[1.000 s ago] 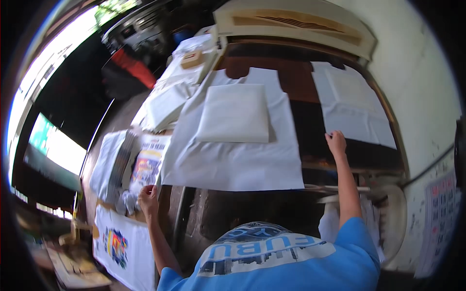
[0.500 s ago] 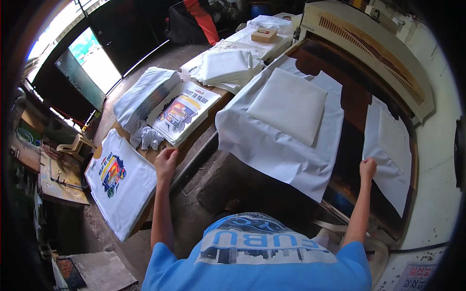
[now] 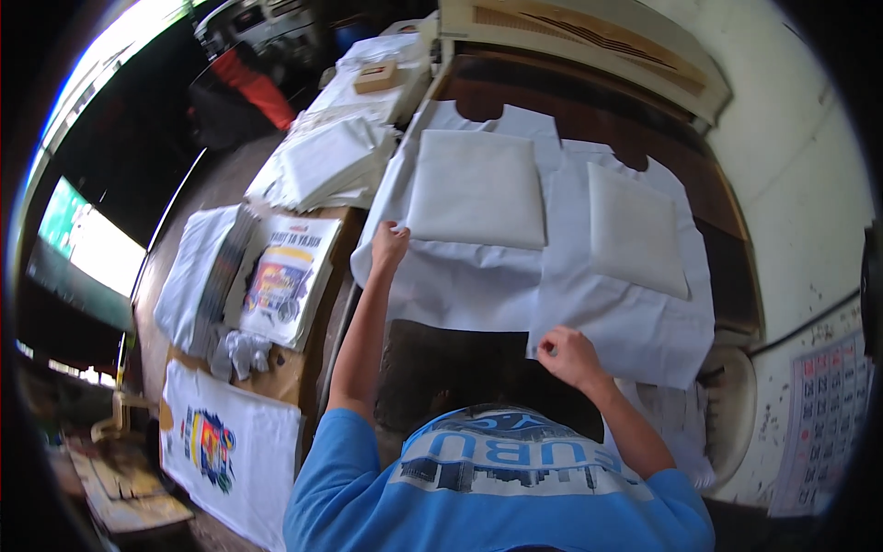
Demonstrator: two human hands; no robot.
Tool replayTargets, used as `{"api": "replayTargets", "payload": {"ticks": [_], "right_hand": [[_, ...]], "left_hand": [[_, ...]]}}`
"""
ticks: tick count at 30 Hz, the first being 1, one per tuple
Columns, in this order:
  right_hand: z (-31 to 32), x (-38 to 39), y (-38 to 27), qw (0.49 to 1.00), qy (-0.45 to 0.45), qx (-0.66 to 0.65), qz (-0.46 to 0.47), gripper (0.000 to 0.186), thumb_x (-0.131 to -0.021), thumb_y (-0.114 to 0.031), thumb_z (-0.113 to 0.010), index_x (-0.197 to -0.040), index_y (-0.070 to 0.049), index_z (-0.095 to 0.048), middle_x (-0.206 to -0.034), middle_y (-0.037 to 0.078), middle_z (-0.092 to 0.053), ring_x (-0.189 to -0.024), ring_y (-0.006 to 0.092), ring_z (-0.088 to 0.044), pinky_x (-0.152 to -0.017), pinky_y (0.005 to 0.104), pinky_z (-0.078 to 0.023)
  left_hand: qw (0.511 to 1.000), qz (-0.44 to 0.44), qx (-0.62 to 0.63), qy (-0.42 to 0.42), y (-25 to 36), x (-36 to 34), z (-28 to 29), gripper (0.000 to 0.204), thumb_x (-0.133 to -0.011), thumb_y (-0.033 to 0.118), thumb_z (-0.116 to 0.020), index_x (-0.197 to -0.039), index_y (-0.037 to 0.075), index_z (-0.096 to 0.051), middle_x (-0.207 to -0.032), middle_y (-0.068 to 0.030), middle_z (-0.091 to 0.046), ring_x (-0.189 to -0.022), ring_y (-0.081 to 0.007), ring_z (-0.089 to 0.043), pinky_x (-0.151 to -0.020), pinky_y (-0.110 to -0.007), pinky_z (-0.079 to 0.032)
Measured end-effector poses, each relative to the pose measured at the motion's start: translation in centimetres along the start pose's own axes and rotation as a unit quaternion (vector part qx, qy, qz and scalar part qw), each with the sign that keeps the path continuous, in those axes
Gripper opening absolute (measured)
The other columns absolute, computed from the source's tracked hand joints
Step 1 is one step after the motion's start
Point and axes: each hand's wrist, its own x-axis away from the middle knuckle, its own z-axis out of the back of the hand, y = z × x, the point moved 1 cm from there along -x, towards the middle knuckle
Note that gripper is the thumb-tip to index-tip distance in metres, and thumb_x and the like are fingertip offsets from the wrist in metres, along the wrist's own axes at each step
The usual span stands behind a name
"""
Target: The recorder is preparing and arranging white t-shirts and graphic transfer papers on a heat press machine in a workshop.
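Observation:
Two white sleeveless shirt panels lie side by side on the dark bed of a large flat press (image 3: pixel 478 78). A square white sheet (image 3: pixel 476 189) rests on the left panel (image 3: pixel 460 290), and a second square sheet (image 3: pixel 636 230) on the right panel (image 3: pixel 616 331). The right panel's left edge overlaps the left one. My left hand (image 3: pixel 390 247) is closed, pinching the left panel's fabric by the lower left corner of its sheet. At the right panel's lower left corner, my right hand (image 3: pixel 570 354) has its fingers closed on the fabric edge.
To the left, a table holds a stack of folded white cloth (image 3: pixel 198 276), printed sheets (image 3: pixel 285 276), white gloves (image 3: pixel 241 354) and a printed white shirt panel (image 3: pixel 230 451). Farther back are white sheets (image 3: pixel 322 161) and a small box (image 3: pixel 375 76). A wall (image 3: pixel 791 184) borders the right.
The right panel has moved left until it overlaps the left one, with my right hand following. My left hand has gone from beside the table to the left panel. The view has turned right.

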Motion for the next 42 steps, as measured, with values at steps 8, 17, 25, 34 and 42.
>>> {"api": "replayTargets", "payload": {"ticks": [8,17,25,34,42], "right_hand": [[3.3,-9.0,8.9,0.940,0.207,0.224,-0.154,0.025,-0.070,-0.022,-0.065,-0.082,-0.002,-0.056,-0.082,0.016,-0.056,-0.076,0.0308,-0.056,-0.066,0.0391,-0.045],[2.5,-13.1,12.1,0.900,0.108,0.340,-0.250,0.020,-0.072,-0.009,-0.059,-0.089,0.000,-0.057,-0.093,0.018,-0.057,-0.087,0.0325,-0.057,-0.076,0.0403,-0.048],[-3.1,-14.4,-1.8,0.947,0.123,0.295,0.029,0.010,-0.075,-0.003,-0.045,-0.077,-0.001,-0.055,-0.081,0.015,-0.055,-0.071,0.0313,-0.058,-0.063,0.0396,-0.049],[-10.2,-7.7,-14.0,0.966,-0.057,0.188,0.169,0.005,-0.072,-0.001,-0.050,-0.075,-0.002,-0.054,-0.080,0.012,-0.053,-0.076,0.0285,-0.057,-0.065,0.0363,-0.049],[-10.0,-4.8,-14.1,0.970,0.011,0.070,0.232,0.003,-0.073,-0.003,-0.054,-0.072,0.000,-0.053,-0.074,0.013,-0.051,-0.066,0.0303,-0.054,-0.059,0.0376,-0.046]], "left_hand": [[0.995,-0.001,0.100,-0.016,-0.4,-0.8,-1.0,0.045,-0.068,0.016,-0.063,-0.107,-0.001,-0.049,-0.087,-0.0170,-0.060,-0.082,-0.0260,-0.058,-0.074,-0.032,-0.044],[0.946,0.079,0.292,-0.120,-4.2,7.2,4.6,0.039,-0.070,0.008,-0.067,-0.105,-0.001,-0.052,-0.077,-0.0048,-0.057,-0.067,-0.0102,-0.051,-0.058,-0.023,-0.042],[0.910,0.099,0.363,-0.173,-6.6,16.3,5.7,0.031,-0.077,0.009,-0.060,-0.106,0.000,-0.057,-0.079,-0.0004,-0.059,-0.070,-0.0056,-0.051,-0.062,-0.018,-0.038],[0.917,0.078,0.365,-0.142,-4.6,20.3,4.6,0.024,-0.084,0.023,-0.056,-0.092,0.002,-0.063,-0.073,0.0015,-0.058,-0.062,-0.0040,-0.046,-0.056,-0.018,-0.036],[0.961,0.042,0.252,-0.104,-4.1,21.0,2.9,0.023,-0.081,0.023,-0.060,-0.080,0.001,-0.066,-0.062,0.0002,-0.058,-0.055,-0.0044,-0.046,-0.048,-0.019,-0.036]]}}
